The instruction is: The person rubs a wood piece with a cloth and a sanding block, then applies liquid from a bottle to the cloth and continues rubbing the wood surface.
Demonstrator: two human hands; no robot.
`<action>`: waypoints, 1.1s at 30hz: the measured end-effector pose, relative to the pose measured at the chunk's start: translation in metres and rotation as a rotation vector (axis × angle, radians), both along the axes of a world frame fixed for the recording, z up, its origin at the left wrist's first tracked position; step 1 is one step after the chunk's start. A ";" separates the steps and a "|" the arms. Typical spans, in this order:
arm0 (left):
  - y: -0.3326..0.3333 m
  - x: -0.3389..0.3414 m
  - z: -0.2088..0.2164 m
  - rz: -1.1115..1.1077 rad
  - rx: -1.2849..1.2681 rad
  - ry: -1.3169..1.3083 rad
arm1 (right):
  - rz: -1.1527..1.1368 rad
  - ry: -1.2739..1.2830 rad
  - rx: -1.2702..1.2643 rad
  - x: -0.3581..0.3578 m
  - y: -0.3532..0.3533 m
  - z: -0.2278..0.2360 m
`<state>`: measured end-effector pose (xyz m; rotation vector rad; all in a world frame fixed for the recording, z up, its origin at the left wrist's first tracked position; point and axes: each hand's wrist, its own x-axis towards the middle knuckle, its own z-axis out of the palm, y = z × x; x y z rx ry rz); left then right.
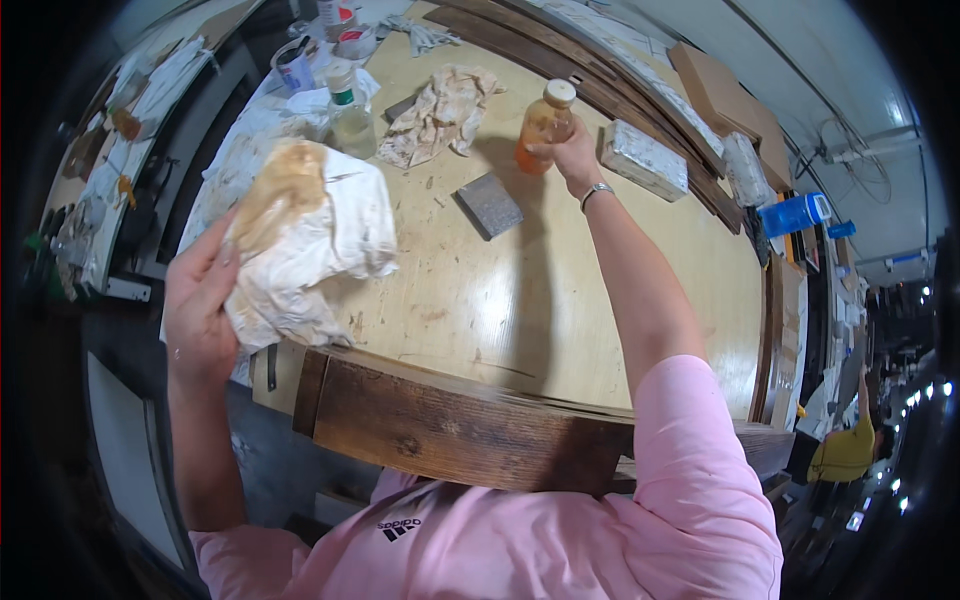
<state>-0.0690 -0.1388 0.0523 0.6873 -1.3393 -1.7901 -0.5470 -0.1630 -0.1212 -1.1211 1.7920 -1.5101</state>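
My left hand (205, 300) grips a white cloth (310, 240) with a large brown stain, held up over the table's left side. My right hand (572, 158) is wrapped round a clear bottle (541, 125) of orange-brown liquid with a white cap, at the far middle of the table. Whether the bottle rests on the tabletop or hangs just above it, I cannot tell. Between the hands lies a grey sanding block (489, 206). A crumpled, stained cloth (440, 115) lies beyond it. A dark brown wooden board (470, 425) runs along the near edge, close to my body.
The pale tabletop (640, 290) holds a bottle of yellowish liquid (352, 120) and a small tub (294, 66) at the far left. A paint-marked block (645, 160) lies right of my right hand. Long dark planks (600, 85) line the far edge. Another person (845, 452) is far right.
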 end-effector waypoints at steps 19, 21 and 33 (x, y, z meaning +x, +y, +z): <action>0.190 -0.056 -0.016 -0.055 -1.179 -0.872 | 0.750 0.775 0.526 0.128 0.360 0.194; 0.165 -0.049 -0.003 0.156 -0.099 -1.098 | 0.681 0.804 0.529 0.134 0.374 0.187; 0.165 -0.050 -0.038 0.260 -1.491 -1.003 | 0.427 0.874 0.259 0.153 0.375 0.157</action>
